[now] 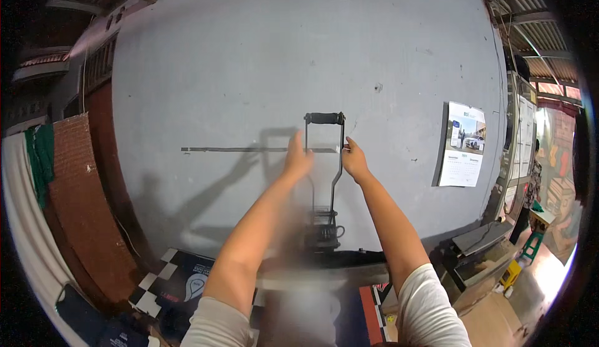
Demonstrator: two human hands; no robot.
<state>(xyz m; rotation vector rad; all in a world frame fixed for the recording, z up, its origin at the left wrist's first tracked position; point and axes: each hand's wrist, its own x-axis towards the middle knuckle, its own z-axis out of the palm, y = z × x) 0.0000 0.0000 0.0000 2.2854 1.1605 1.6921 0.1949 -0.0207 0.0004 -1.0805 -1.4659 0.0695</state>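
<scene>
A dark, thin strip runs level along the grey wall, its right end paler. In front of that end stands a metal frame with two upright bars, bent lower down, and a black grip handle across the top. My left hand is by the frame's left bar, over the strip, fingers stretched upward and slightly blurred. Beside the right bar is my right hand, its fingers partly bent and apart; whether it touches the bar or the strip's end I cannot tell. At the frame's base sits a dark mechanism, partly blurred.
A calendar hangs on the wall to the right. Below the frame is a ledge. A brown panel and curtain stand at left. At right are a worn cabinet, a green stool and a yellow object.
</scene>
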